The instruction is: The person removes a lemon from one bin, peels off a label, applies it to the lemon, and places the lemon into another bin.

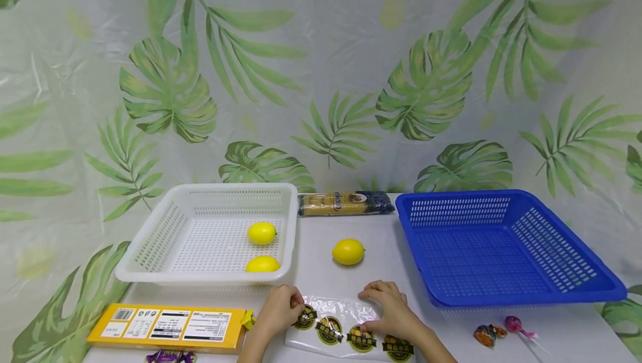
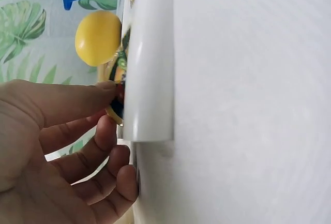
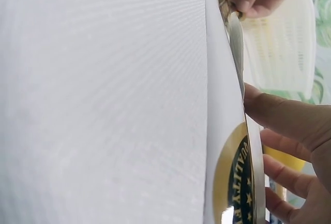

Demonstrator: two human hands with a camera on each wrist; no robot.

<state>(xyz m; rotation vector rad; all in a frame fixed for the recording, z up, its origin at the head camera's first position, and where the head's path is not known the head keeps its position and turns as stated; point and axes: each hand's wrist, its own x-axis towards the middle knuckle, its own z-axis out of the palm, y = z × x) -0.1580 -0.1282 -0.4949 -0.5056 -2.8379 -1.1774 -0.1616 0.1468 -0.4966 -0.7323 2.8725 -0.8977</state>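
Note:
A flat clear plastic bag (image 1: 346, 334) with a row of round dark-and-gold printed emblems lies on the white table before me. My left hand (image 1: 278, 311) pinches its left edge between thumb and forefinger, as the left wrist view shows, the other fingers loosely bent. On the bag's right part rests my right hand (image 1: 393, 311), fingers spread and the thumb touching the plastic. Just beyond the bag sits a yellow lemon (image 1: 348, 252). Two more lemons, one (image 1: 262, 233) behind the other (image 1: 263, 264), lie in the white basket (image 1: 127, 265) at the left.
A blue basket (image 1: 421, 274) stands at the right. Between the baskets, at the back, lies a pasta packet (image 1: 346, 203). An orange box (image 1: 168, 327), a yellow wrapped piece (image 1: 248, 319) and a purple-wrapped candy (image 1: 170, 356) are at left; a lollipop (image 1: 514, 324) and an orange-brown wrapped candy (image 1: 485, 335) at right.

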